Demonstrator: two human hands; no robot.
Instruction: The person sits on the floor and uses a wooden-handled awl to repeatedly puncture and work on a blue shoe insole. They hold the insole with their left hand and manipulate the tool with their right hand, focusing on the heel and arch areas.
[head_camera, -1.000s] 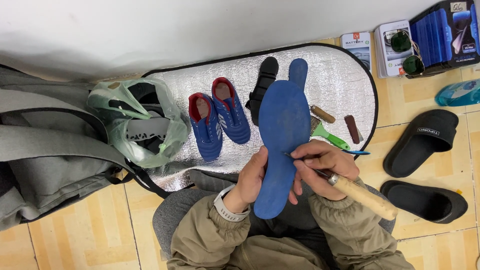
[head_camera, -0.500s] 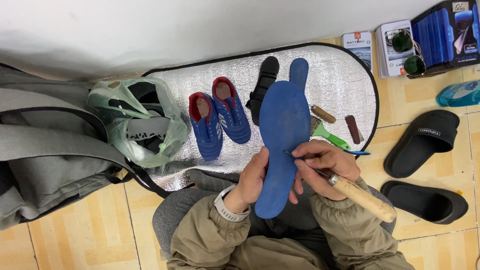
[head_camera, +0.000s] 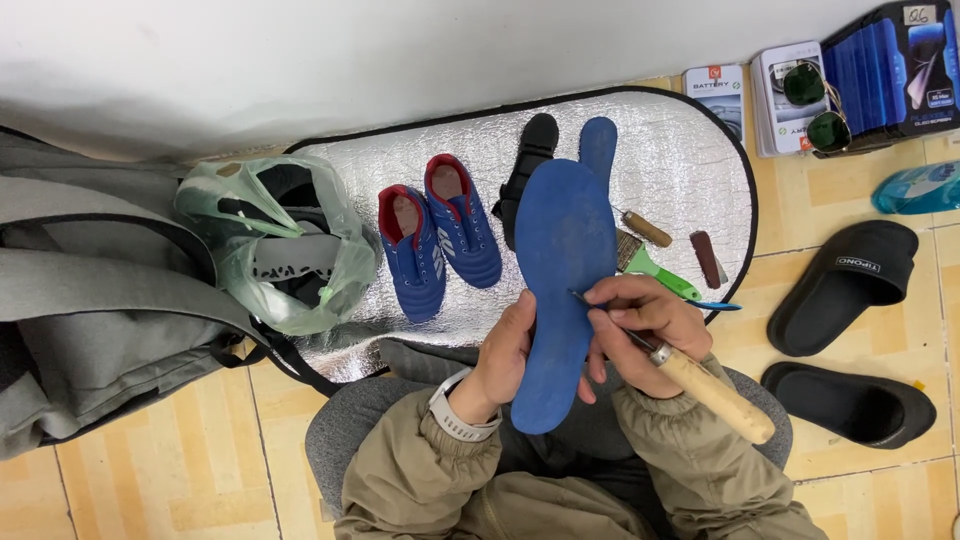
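Hands at work over my lap: my left hand (head_camera: 505, 355) grips the blue insole (head_camera: 560, 290) from behind, fingers wrapped around its edge. My right hand (head_camera: 640, 325) pinches a wooden-handled awl (head_camera: 690, 385), tip touching the insole. Beyond the insole, blue shoes (head_camera: 438, 235) rest on a silver mat (head_camera: 680, 160).

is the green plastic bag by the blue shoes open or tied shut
Open: the green plastic bag gapes at its mouth, showing dark and white things inside.
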